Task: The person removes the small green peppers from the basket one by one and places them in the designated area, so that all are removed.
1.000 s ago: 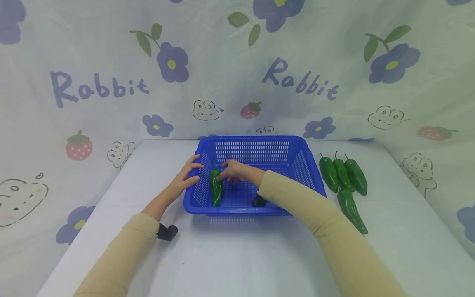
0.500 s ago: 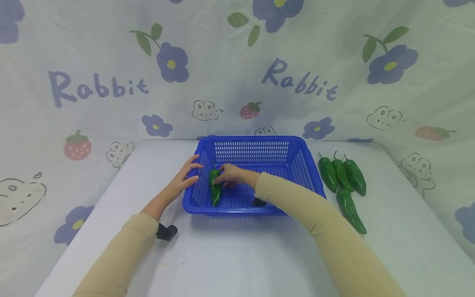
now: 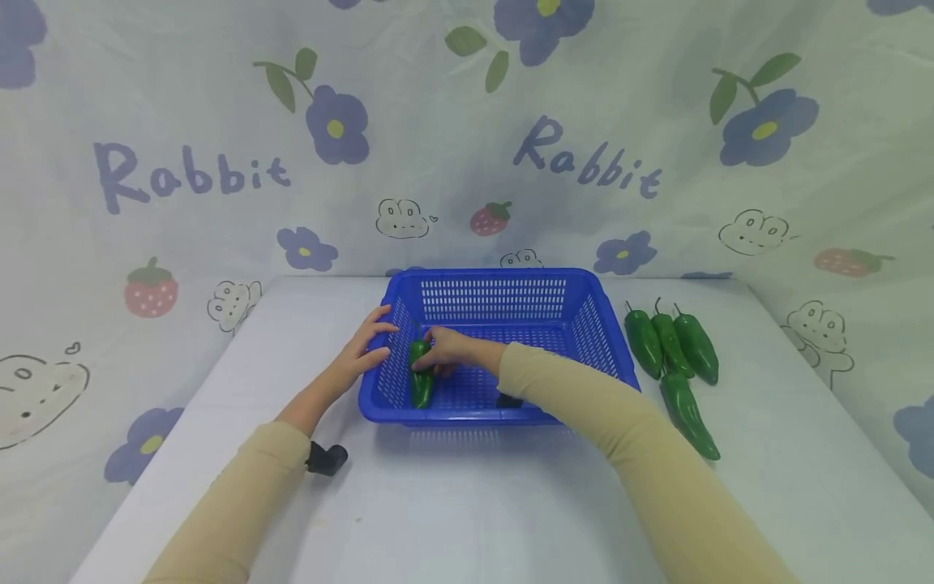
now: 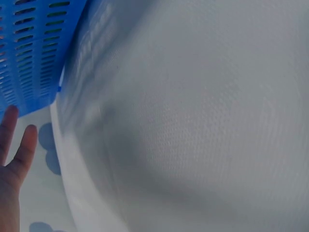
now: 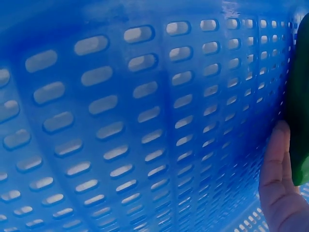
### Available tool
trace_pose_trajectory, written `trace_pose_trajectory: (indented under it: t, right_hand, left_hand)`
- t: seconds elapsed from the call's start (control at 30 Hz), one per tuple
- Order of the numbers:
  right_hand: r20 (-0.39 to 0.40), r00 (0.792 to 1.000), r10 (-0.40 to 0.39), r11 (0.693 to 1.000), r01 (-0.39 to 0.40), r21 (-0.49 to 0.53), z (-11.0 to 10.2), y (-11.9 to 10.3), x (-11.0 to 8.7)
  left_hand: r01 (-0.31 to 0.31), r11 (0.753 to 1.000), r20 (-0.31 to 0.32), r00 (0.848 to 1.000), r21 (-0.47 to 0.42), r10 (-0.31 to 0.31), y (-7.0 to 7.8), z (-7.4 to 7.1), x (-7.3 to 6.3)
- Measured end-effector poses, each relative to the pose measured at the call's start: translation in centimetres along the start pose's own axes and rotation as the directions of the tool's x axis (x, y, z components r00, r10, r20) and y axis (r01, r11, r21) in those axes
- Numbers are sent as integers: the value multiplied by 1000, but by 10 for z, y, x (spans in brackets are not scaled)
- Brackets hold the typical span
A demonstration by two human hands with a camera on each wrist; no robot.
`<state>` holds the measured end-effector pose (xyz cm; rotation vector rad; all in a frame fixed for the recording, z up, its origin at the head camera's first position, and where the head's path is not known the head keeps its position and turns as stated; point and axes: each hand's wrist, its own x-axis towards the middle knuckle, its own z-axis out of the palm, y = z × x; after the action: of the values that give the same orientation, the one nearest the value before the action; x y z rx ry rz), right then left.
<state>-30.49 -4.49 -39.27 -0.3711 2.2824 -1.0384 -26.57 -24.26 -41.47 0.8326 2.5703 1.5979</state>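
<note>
A glossy green chili pepper [image 3: 421, 392] lies along the left side inside the blue plastic basket [image 3: 481, 415], stem toward the back. My right hand [image 3: 447, 349] reaches into the basket and grips this pepper near its stem end, thumb across its top. In the right wrist view, fingers [image 5: 276, 164] rest against the edge of the green pepper [image 5: 300, 106]. My left hand [image 3: 360, 349] is at the basket's left wall, fingers extended and spread by the rim. Two of its fingers show beside the perforated wall [image 4: 36, 53] in the left wrist view.
Several green peppers [image 3: 671, 345] lie grouped on the white table [image 3: 438, 519] to the right of the basket; one [image 3: 689, 415] points toward the front. A patterned cloth backdrop [image 3: 409, 162] stands behind the table. A black wrist device [image 3: 326, 460] shows by the left sleeve.
My right hand has come down from above the pepper and taken hold of it. The pepper's stem end sits slightly nearer the front. The left hand has stayed at the basket's side.
</note>
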Motion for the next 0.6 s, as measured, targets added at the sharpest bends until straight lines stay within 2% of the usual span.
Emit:
trace_pose_trajectory:
  t: [0.2, 0.43, 0.6]
  right_hand:
    - [-1, 1000, -27, 999, 27, 39, -1, 1, 1]
    - [-48, 997, -62, 996, 65, 61, -1, 3, 4]
    - [-81, 994, -74, 989, 84, 125, -1, 4, 8]
  left_hand:
    - [-10, 1000, 1, 1000, -1, 10, 2, 0, 0]
    - [-1, 1000, -6, 1000, 14, 1, 1, -1, 0]
    - [-21, 1000, -9, 1000, 8, 21, -1, -1, 1]
